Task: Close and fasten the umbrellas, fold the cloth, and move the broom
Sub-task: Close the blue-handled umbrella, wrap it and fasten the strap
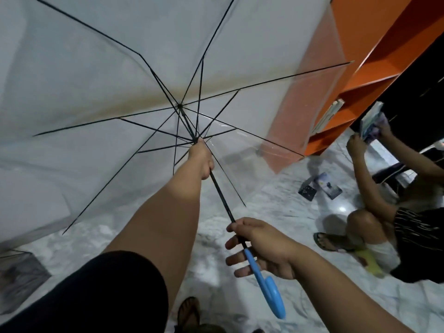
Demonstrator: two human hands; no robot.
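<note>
clear umbrella [101, 75], blue handle [266, 287], orange shelves [374, 68], marbled floor [276, 207]

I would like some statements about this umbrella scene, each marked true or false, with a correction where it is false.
1. The umbrella is already closed. False: its clear canopy is spread wide open.
2. The left hand grips the black shaft high up, near the ribs. True.
3. The handle is red. False: it is blue.
4. The right hand is at the shaft just above the handle. True.
5. The shelf at the right is green. False: it is orange.
</note>
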